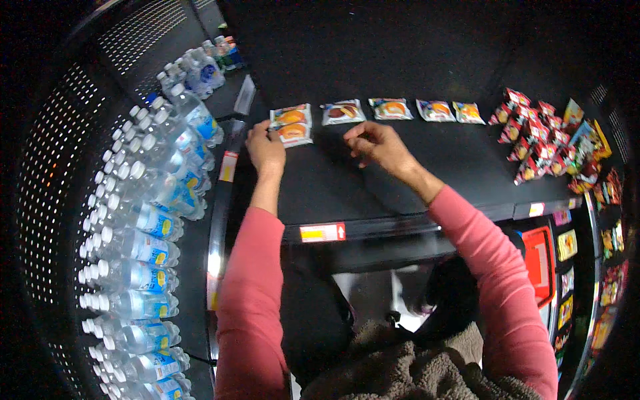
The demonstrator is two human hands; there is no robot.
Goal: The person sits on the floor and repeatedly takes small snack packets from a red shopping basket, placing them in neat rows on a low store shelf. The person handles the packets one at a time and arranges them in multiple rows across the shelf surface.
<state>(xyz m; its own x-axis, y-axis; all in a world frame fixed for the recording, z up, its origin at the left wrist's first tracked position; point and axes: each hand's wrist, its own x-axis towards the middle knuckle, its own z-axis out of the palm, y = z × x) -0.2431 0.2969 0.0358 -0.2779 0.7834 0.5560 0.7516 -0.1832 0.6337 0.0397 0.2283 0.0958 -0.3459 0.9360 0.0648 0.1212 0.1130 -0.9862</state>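
My left hand point(266, 147) is at the left end of the black shelf, with its thumb on the edge of a clear-wrapped snack packet point(294, 134) showing an orange-yellow picture. A similar packet point(290, 116) lies directly behind it, partly overlapped. My right hand point(377, 142) hovers over the shelf with fingers bent and apart, and no item shows in it. Just beyond it lie a packet with a dark brown picture point(343, 112) and an orange one point(390, 108). Two more packets, one point(436, 110) beside the other point(468, 113), continue the row rightward.
Rows of clear plastic water bottles point(150, 255) fill the left-hand shelf. Red snack bags point(535, 132) are heaped at the right end. A price tag point(322, 233) sits on the shelf's front edge point(400, 223). A red basket point(539, 262) stands at lower right.
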